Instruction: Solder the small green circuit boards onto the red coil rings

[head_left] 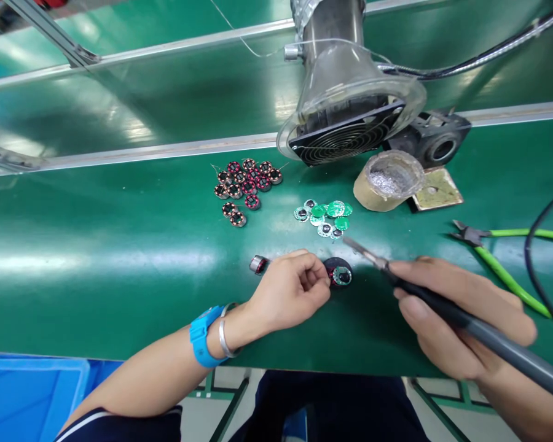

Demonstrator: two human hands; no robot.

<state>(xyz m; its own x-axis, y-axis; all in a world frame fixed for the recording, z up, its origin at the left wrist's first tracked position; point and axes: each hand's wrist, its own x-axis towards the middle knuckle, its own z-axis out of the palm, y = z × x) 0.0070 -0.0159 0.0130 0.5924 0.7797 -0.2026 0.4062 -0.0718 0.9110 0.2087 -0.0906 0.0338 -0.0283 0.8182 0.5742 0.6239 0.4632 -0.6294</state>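
Note:
My right hand [461, 313] grips a soldering iron [447, 307] like a pen. Its metal tip points up and left, above the table and apart from the parts. My left hand [295, 288] is closed in a pinch at the left edge of a small round circuit board [341, 276], which sits on a dark round piece [334, 265] with some red showing. What the pinched fingertips hold is hidden. Just left of that hand lies a single motor coil [258, 264] on its side. Beyond the hands are several loose round boards [335, 209], some green side up.
Several copper-wound coils [247, 178] are grouped at the back. A fume extractor [350, 116] hangs over the table near a round pot [387, 181] of silvery material, an iron stand [442, 147] and its sponge [437, 190]. Green-handled cutters [498, 252] lie right. A blue bin [32, 393] stands lower left.

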